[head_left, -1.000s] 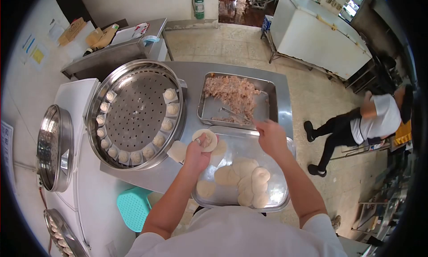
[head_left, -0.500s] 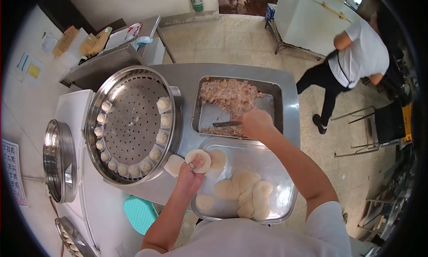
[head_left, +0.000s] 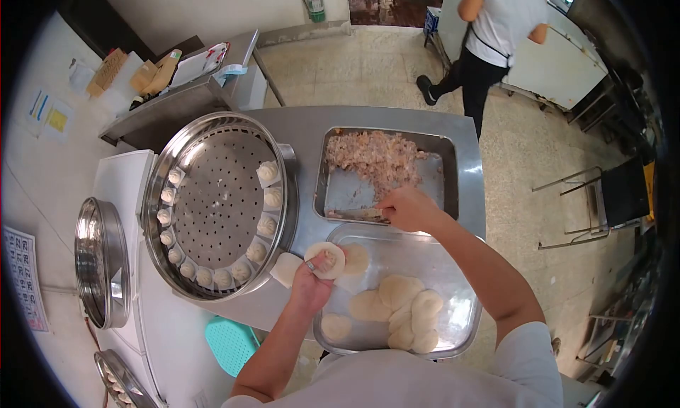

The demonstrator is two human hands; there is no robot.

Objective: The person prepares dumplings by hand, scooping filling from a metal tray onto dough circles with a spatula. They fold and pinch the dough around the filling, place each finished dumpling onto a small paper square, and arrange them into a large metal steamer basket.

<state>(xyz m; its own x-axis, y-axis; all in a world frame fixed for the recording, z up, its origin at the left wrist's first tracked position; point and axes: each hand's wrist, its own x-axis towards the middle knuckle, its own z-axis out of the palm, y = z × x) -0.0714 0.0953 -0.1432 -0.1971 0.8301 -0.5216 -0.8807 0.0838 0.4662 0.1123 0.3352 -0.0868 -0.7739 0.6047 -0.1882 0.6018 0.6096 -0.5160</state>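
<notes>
My left hand (head_left: 310, 289) holds up a round dough wrapper (head_left: 337, 264) with a little pinkish filling at its middle, just above the left rim of the dough tray. My right hand (head_left: 409, 210) grips a spatula (head_left: 353, 214), its flat blade low along the near wall of the filling pan (head_left: 453, 178). Chopped meat filling (head_left: 372, 153) is heaped toward that pan's far left side. Several flat dough rounds (head_left: 400, 292) overlap on the metal tray (head_left: 464, 316) before me. Close by my left hand lies a white paper square (head_left: 285, 269).
At left, a large perforated steamer tray (head_left: 212, 202) has several pleated buns (head_left: 241, 270) on paper squares around its rim. Another steamer ring (head_left: 99, 266) stands farther left, above a turquoise basket (head_left: 230, 344). A person (head_left: 489, 32) stands beyond the table, near a chair (head_left: 623, 195).
My right hand has brought the spatula down and toward the pan's near wall. My left hand keeps its hold on the wrapper. The other person has walked leftward and farther off.
</notes>
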